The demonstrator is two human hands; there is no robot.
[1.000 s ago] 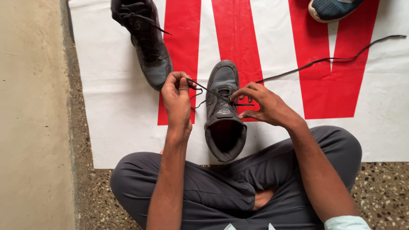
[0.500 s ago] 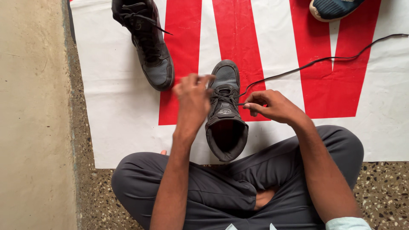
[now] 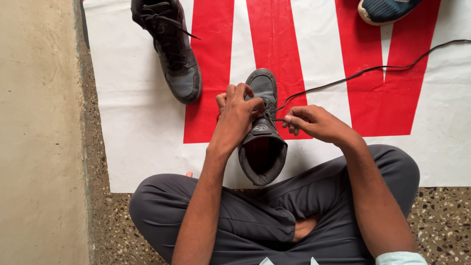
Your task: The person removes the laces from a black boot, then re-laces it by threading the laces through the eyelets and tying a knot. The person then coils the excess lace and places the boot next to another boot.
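Left hand has come across onto the shoe, fingers curled over the eyelets, while right hand pinches the lace, drawing it snug.

A boot stands on the mat before crossed legs, a second boot beyond-left.

A white plastic sheet with broad red stripes is spread flat over a speckled terrazzo floor, whose dark chips show along the near edge and in a narrow strip on the left. Beside that strip runs a plain beige plastered surface, smooth and faintly scratched. Soft, even daylight falls over everything, leaving only faint shadows on the sheet.
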